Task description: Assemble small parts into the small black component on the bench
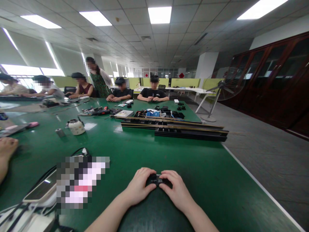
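On the green table top near its front edge, a small black part (pixel 158 181) with a lighter strip along its top lies between my two hands. My left hand (pixel 142 183) grips its left end, thumb in front and fingers behind. The right end is held the same way by my right hand (pixel 175 184). Only the middle of the part shows; my fingers cover both ends, and its exact kind is too small to tell.
Beyond my hands lie long black rails (pixel 190 133) with thin brass-coloured rods across them. To the left are a phone (pixel 41 188) with cables, a white jar (pixel 76 126) and a co-worker's hand (pixel 8 146). Several people sit along the far side.
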A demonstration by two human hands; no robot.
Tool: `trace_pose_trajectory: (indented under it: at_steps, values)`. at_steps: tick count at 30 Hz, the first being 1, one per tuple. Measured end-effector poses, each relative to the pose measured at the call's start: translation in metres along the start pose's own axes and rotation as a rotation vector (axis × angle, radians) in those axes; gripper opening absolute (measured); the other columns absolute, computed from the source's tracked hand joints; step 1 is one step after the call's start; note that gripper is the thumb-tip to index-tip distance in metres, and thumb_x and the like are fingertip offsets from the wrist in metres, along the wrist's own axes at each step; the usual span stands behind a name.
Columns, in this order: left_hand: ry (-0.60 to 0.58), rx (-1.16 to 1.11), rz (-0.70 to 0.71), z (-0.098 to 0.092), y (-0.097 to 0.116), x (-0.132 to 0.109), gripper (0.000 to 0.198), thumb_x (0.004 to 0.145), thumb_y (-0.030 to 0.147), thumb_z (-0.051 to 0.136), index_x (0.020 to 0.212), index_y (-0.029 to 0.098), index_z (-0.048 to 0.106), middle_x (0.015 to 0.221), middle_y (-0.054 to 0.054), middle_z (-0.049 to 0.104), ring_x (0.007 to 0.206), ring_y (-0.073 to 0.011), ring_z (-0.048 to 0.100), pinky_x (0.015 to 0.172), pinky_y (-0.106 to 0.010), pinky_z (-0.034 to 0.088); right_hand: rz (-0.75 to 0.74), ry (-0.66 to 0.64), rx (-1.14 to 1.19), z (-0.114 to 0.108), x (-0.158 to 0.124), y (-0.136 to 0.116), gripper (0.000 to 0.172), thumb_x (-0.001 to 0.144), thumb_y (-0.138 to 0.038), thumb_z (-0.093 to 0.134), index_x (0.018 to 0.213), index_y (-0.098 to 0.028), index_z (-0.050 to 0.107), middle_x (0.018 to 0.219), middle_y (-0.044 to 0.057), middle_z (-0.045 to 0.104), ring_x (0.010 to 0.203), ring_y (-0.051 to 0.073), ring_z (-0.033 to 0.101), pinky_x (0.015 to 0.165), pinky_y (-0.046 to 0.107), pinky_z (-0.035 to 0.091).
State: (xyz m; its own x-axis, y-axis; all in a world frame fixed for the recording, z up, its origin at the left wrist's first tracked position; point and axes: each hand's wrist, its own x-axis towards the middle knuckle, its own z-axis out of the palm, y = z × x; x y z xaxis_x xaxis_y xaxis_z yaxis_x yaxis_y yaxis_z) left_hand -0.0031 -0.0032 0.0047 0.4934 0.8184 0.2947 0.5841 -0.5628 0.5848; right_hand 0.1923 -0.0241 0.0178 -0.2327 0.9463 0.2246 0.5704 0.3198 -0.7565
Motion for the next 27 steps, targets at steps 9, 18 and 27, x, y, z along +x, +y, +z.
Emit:
trace_pose_trajectory:
  at_steps: [9,18,27]
  values:
    - [-0.022,-0.016,-0.020,-0.001,0.001,0.000,0.033,0.077,0.019,0.061,0.108,0.024,0.052,0.107,-0.005,0.058,0.102,-0.0244,0.050,0.091,-0.039,0.038,0.100,0.114,0.199,0.000,0.002,0.005,0.018,0.073,-0.029,0.061,0.088,-0.022,0.066,0.099,0.005,0.067,0.098,0.022,0.059,0.091,0.037,0.042]
    - [-0.018,-0.007,-0.026,-0.001,0.002,0.000,0.036,0.077,0.018,0.062,0.111,0.023,0.052,0.108,-0.005,0.058,0.103,-0.0239,0.050,0.092,-0.038,0.038,0.188,0.134,0.409,-0.001,0.006,0.011,0.022,0.073,-0.033,0.061,0.090,-0.019,0.063,0.091,0.006,0.070,0.091,0.022,0.063,0.089,0.038,0.044]
    - [-0.022,0.000,-0.037,-0.003,0.003,0.001,0.037,0.077,0.017,0.063,0.112,0.021,0.053,0.108,-0.006,0.059,0.103,-0.0235,0.050,0.092,-0.037,0.038,0.249,0.286,0.666,0.002,0.011,0.018,0.037,0.062,-0.045,0.071,0.086,-0.018,0.062,0.086,0.007,0.071,0.085,0.023,0.066,0.085,0.038,0.049]
